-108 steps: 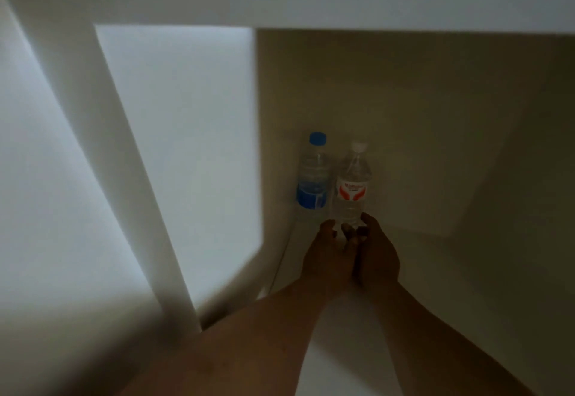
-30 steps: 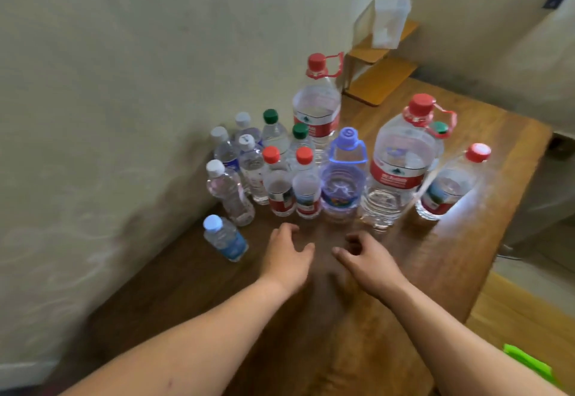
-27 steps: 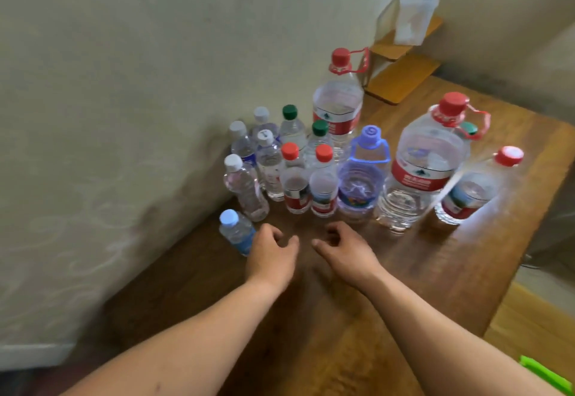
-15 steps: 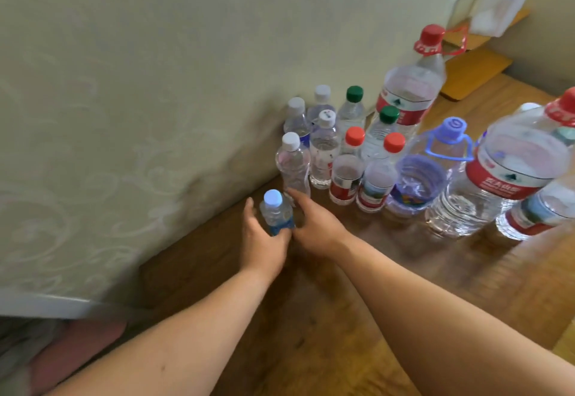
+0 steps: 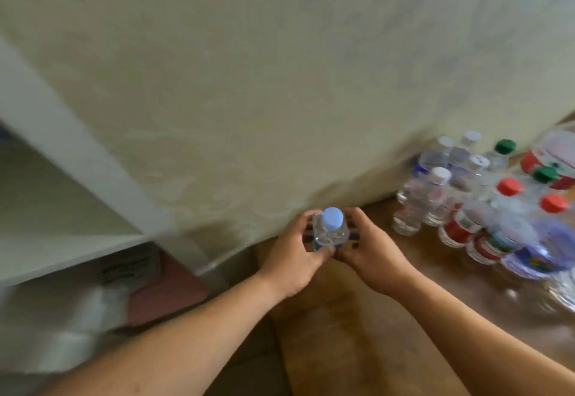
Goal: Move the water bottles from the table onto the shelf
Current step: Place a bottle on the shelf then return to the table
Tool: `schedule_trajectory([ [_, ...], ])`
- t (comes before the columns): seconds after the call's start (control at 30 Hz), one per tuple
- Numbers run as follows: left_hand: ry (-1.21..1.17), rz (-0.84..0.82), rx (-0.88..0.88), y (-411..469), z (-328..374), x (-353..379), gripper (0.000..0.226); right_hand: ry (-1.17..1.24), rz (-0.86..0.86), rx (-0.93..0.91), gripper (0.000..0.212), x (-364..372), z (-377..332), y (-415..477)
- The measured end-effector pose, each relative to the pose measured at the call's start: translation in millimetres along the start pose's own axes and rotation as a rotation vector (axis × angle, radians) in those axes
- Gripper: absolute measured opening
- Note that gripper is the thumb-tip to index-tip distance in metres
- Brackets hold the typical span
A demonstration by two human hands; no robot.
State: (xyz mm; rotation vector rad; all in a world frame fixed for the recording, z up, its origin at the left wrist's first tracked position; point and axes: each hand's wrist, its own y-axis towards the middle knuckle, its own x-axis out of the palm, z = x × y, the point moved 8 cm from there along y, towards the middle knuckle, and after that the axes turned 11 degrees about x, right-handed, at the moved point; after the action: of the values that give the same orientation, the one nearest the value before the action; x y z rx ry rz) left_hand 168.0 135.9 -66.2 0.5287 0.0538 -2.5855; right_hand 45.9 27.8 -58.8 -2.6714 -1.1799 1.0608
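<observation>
A small clear water bottle with a light blue cap (image 5: 331, 229) is held upright between both hands above the left end of the wooden table (image 5: 357, 333). My left hand (image 5: 295, 258) grips it from the left and my right hand (image 5: 370, 249) grips it from the right, fingers curled round its body. Several more bottles (image 5: 485, 202) with white, green and red caps stand bunched at the right against the wall. A white shelf (image 5: 68, 252) shows at the left.
A cream patterned wall (image 5: 280, 84) runs behind the table. Below the shelf board lie a pinkish object (image 5: 168, 290) and blurred white things. The frame is motion-blurred, the large bottles at the far right most of all.
Both hands have closed round the small blue-capped bottle, and it has come away from the group. The view has swung left, bringing the white shelf into sight.
</observation>
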Motion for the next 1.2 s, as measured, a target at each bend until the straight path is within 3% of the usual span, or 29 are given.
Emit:
schedule_trajectory([
  [0.3, -0.005, 0.213, 0.087, -151, 17, -265, 0.055, -0.093, -0.132, -0.27, 0.057, 158, -224, -86],
  [0.53, 0.02, 0.447, 0.091, -176, -13, -435, 0.045, -0.035, -0.131, -0.358, 0.056, 293, -356, -71],
  [0.7, 0.043, 0.565, 0.034, -138, -59, -478, 0.04, -0.036, -0.123, -0.189, 0.049, 348, -384, -25],
  [0.87, 0.07, 0.55, 0.015, -101, -99, -485, 0.046, -0.11, -0.046, -0.093, 0.025, 370, -376, 25],
  [1.07, 0.084, 0.571, 0.004, -59, -137, -507, 0.061, -0.012, 0.046, -0.104, 0.04, 388, -386, 78],
  [1.2, 0.159, 0.633, -0.065, -35, -165, -525, 0.026, 0.073, 0.084, -0.112, 0.03, 406, -396, 115],
])
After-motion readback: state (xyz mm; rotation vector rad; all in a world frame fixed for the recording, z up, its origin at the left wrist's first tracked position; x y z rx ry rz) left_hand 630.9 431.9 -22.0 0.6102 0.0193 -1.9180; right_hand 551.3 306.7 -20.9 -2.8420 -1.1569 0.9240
